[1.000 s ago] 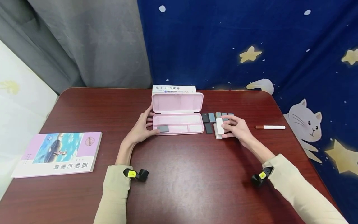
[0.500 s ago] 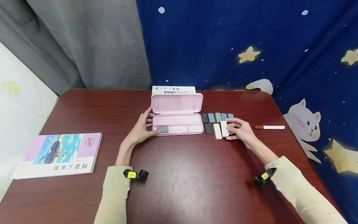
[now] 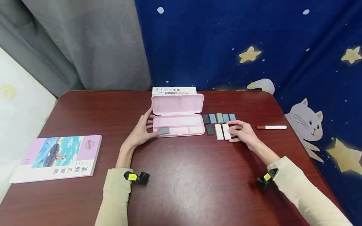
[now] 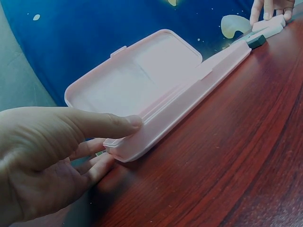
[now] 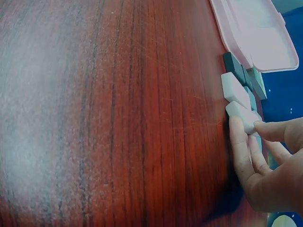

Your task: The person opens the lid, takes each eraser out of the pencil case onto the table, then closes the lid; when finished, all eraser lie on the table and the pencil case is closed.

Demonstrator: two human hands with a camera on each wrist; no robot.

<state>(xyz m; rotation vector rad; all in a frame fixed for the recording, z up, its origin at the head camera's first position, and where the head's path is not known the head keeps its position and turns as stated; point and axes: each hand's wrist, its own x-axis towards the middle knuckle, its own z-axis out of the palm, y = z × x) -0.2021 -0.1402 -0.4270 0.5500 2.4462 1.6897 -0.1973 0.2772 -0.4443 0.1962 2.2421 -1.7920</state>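
Observation:
A pink pencil case (image 3: 175, 120) stands with its lid up at the middle of the table. My left hand (image 3: 141, 131) grips its left end, the thumb on the front rim and the other fingers round the side. Inside, near that thumb, lies a grey block (image 3: 164, 130). To the right of the case my right hand (image 3: 243, 133) holds a white rectangular block (image 5: 240, 113) between thumb and fingers, down at the table. A second white block (image 3: 219, 132) lies close alongside it. Two dark blocks (image 3: 209, 129) and several bluish blocks (image 3: 212, 118) form rows beside them.
Behind the lid is a white book (image 3: 173, 90), mostly hidden. A capped marker (image 3: 271, 127) lies to the right of my right hand. A thicker book (image 3: 57, 157) with a picture cover lies at the left. Curtains (image 3: 198, 40) hang beyond the table's back edge.
My right hand has moved the white block from above the other white block to the right, then lowered it beside that one. The left hand has stayed on the pencil case.

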